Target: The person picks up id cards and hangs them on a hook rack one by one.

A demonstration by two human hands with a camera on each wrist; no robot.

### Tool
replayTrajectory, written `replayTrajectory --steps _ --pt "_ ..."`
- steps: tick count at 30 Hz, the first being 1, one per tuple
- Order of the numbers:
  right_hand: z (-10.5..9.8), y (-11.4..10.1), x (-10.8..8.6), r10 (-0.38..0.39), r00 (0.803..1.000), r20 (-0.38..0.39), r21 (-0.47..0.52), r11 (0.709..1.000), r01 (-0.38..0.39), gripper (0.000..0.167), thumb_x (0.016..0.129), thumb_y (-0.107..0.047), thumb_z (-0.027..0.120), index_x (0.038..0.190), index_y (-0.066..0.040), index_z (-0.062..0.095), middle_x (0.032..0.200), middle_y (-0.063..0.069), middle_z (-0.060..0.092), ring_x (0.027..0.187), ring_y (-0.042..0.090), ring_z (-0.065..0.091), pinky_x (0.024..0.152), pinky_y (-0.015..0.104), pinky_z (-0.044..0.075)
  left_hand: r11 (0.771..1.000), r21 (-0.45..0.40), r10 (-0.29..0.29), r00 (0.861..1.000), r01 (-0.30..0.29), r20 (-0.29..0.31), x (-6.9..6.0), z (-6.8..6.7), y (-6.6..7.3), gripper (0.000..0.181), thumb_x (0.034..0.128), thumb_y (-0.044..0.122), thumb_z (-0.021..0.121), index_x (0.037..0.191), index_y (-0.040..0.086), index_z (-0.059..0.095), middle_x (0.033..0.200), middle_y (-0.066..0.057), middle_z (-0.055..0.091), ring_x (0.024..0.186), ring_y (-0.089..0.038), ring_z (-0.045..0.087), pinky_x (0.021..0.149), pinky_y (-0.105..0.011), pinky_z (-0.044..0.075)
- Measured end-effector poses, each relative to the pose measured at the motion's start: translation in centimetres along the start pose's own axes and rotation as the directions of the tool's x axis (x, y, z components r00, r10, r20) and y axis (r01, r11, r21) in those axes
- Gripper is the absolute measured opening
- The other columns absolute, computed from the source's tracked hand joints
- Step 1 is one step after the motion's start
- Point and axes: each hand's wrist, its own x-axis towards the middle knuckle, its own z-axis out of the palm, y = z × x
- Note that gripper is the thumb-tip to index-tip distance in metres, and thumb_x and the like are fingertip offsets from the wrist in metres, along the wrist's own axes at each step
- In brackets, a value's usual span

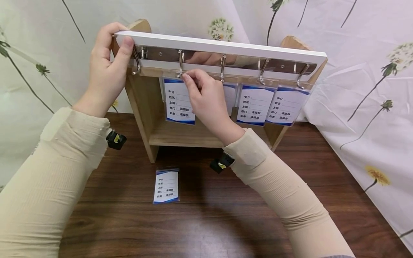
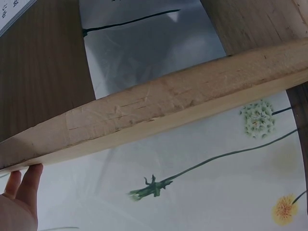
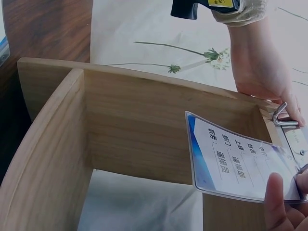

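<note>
My left hand [image 1: 108,68] grips the left end of the hook rack's white board [image 1: 206,42], its thumb on the front beside the leftmost hook [image 1: 137,62]. The thumb and fingers of my right hand [image 1: 209,100] pinch the top edge of a clear-sleeved name badge [image 1: 174,104] at the tip of the second hook [image 1: 180,62]. Whether its slot is over that hook I cannot tell. In the right wrist view the badge [image 3: 226,159] tilts outward from the rack. Another badge [image 1: 230,95] is partly hidden behind my right hand, below the third hook.
Two badges [image 1: 255,105] [image 1: 287,105] hang from the hooks at the right. One more badge [image 1: 166,188] lies on the dark wood surface [image 1: 129,222] in front. Below the hooks stands the rack's wooden frame with a shelf [image 1: 184,140]. A flower-printed cloth [image 1: 364,71] forms the backdrop.
</note>
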Motion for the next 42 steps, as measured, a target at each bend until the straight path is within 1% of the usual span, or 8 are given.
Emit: replayTrajectory --steps 9,12,16,21,24,28,34,42 --pt "0.3 0.1 0.0 -0.005 1.000 0.006 -0.004 1.000 0.005 0.022 0.105 -0.022 0.050 0.115 -0.007 0.062 0.068 0.005 0.059 0.047 0.015 0.054 0.052 0.023 0.044 1.000 -0.011 0.015 1.000 -0.015 0.003 0.2 -0.1 -0.1 0.027 0.1035 0.017 0.048 0.124 0.001 0.056 0.103 0.020 0.054 0.096 -0.008 0.053 0.084 -0.020 0.038" --pt "0.6 0.2 -0.6 0.000 1.000 0.023 0.062 0.998 -0.002 0.024 0.105 -0.021 0.048 0.125 -0.007 0.052 0.089 0.010 0.072 0.052 0.016 0.057 0.051 0.026 0.049 1.000 -0.015 -0.019 1.000 0.019 -0.015 0.2 0.0 0.2 0.023 0.1032 0.018 0.049 0.122 0.007 0.059 0.102 0.018 0.055 0.095 -0.008 0.054 0.084 -0.020 0.038" --pt "0.9 0.5 -1.5 0.023 0.999 0.037 0.173 0.985 -0.029 0.033 0.104 -0.018 0.051 0.132 -0.006 0.039 0.115 0.013 0.072 0.068 0.017 0.065 0.052 0.029 0.054 0.999 -0.010 -0.041 0.999 0.041 -0.020 0.1 0.1 0.4 0.022 0.1031 0.017 0.050 0.121 0.009 0.059 0.103 0.018 0.055 0.097 -0.009 0.054 0.085 -0.021 0.038" --pt "1.2 1.0 -2.6 0.084 0.995 0.052 0.275 0.957 -0.095 0.043 0.100 -0.018 0.059 0.133 -0.005 0.034 0.100 0.013 0.071 0.076 0.020 0.068 0.055 0.031 0.056 1.000 -0.001 -0.003 1.000 0.003 0.000 0.2 0.0 0.1 0.026 0.1034 0.018 0.049 0.123 0.003 0.056 0.105 0.020 0.054 0.097 -0.008 0.054 0.085 -0.020 0.037" --pt "1.4 1.3 -3.1 0.126 0.989 0.079 0.306 0.941 -0.144 0.049 0.098 -0.019 0.063 0.136 -0.006 0.036 0.103 0.011 0.072 0.080 0.018 0.068 0.055 0.032 0.056 1.000 0.002 0.015 1.000 -0.015 0.011 0.2 -0.1 0.0 0.029 0.1037 0.018 0.048 0.124 -0.001 0.054 0.105 0.020 0.053 0.096 -0.008 0.053 0.084 -0.020 0.037" --pt "1.7 2.0 -3.8 0.155 0.984 0.091 0.313 0.933 -0.176 0.042 0.098 -0.018 0.062 0.133 -0.004 0.044 0.111 0.012 0.073 0.071 0.020 0.066 0.053 0.038 0.055 1.000 0.001 0.023 1.000 -0.023 0.018 0.3 -0.1 0.0 0.032 0.1038 0.018 0.048 0.126 -0.004 0.051 0.104 0.021 0.053 0.095 -0.008 0.053 0.083 -0.020 0.037" --pt "2.2 3.3 -4.2 0.152 0.987 0.050 0.325 0.932 -0.160 0.026 0.103 -0.023 0.054 0.114 0.000 0.061 0.097 0.017 0.074 0.047 0.030 0.055 0.050 0.042 0.054 1.000 0.011 0.021 1.000 -0.021 0.017 0.2 -0.1 0.0 0.032 0.1038 0.018 0.048 0.126 -0.005 0.050 0.104 0.022 0.053 0.093 -0.007 0.052 0.082 -0.020 0.037" --pt "2.6 4.0 -4.0 0.210 0.977 0.030 0.401 0.893 -0.205 0.030 0.103 -0.023 0.053 0.112 0.003 0.064 0.081 0.014 0.066 0.041 0.016 0.057 0.050 0.039 0.056 1.000 0.007 -0.020 1.000 0.021 -0.011 0.1 0.2 0.3 0.030 0.1034 0.018 0.049 0.124 -0.003 0.053 0.102 0.019 0.053 0.091 -0.008 0.051 0.081 -0.020 0.036"
